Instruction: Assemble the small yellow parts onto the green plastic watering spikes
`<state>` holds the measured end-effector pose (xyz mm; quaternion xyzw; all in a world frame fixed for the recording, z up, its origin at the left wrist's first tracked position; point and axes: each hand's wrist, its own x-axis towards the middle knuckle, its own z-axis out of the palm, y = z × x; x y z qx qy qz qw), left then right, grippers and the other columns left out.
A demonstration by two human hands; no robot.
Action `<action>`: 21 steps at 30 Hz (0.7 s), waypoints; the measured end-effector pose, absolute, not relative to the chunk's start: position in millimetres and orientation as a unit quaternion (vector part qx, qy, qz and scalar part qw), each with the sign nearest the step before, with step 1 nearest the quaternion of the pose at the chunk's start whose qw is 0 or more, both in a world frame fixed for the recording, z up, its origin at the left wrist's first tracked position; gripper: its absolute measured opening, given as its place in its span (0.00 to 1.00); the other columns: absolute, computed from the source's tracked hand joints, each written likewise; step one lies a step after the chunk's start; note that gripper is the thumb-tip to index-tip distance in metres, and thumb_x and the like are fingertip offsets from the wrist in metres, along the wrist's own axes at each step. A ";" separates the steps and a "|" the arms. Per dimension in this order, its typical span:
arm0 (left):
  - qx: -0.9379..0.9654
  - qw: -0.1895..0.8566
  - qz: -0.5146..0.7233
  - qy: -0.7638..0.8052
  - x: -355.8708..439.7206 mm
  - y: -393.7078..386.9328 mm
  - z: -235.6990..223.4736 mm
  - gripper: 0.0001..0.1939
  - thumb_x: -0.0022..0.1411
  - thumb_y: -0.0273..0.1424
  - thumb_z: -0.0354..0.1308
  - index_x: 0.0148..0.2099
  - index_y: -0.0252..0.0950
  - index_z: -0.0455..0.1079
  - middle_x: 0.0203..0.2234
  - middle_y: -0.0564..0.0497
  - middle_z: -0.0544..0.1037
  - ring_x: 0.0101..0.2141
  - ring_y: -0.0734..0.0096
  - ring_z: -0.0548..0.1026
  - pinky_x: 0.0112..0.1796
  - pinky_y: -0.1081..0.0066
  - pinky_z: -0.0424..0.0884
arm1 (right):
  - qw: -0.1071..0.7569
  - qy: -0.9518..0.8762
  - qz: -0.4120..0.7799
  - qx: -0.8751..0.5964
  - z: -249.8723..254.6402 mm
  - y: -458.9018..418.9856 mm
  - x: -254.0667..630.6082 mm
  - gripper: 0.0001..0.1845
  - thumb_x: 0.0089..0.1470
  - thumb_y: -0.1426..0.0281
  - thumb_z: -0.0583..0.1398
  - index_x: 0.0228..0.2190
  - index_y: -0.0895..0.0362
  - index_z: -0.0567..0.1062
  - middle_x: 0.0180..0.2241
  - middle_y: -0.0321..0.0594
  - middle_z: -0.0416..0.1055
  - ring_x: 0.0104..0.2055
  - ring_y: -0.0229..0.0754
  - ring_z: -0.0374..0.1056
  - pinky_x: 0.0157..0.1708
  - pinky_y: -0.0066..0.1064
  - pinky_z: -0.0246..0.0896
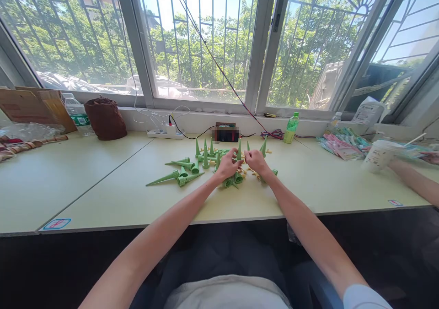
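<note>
Loose cones lie leftmost on the bench; left hand grips an upright green cone near its base, probably the steadiest hold. Right hand close beside, fingers curled, any held piece hidden; keeping both hands near should help control.
</note>
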<state>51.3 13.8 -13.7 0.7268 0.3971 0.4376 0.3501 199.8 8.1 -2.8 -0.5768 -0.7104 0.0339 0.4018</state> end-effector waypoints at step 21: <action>0.683 0.385 0.445 0.432 52.6 10.3 -6.6 0.13 0.63 0.34 0.59 0.44 0.35 0.59 0.32 0.50 0.74 0.22 0.74 0.77 0.24 0.75 0.71 | 0.475 -0.711 0.129 -0.502 -0.4 2.5 200.2 0.09 0.54 0.65 0.55 0.30 0.57 0.71 0.20 0.36 0.69 0.22 0.38 0.64 0.28 0.29 0.57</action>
